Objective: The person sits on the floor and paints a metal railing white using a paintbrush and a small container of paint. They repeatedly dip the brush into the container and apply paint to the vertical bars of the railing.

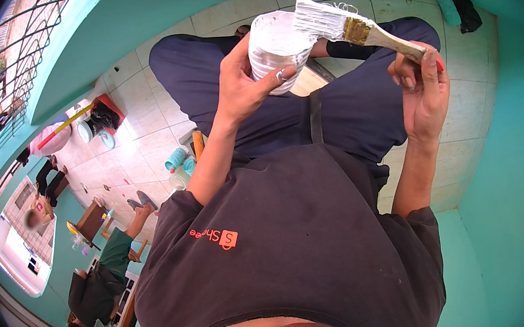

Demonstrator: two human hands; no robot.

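My left hand [240, 86] is wrapped round a white ridged plastic cup [268, 56] smeared with paint, and its thumb has white paint on it. Between the fingers and thumb of my right hand [426, 95] is the end of a paintbrush [391, 41] with a wooden handle and a metal band. The brush lies nearly level, its bristles coated in thick white paint and close against the cup's rim on the right side. How much paint is inside the cup cannot be made out.
I sit cross-legged on a tiled floor [154, 108], a green wall [511, 214] to my right. To the left are a window grille [28, 43], a red dustpan [108, 109] and teal cups [176, 158]. Two other people [107, 275] sit farther off near a small wooden table [91, 221].
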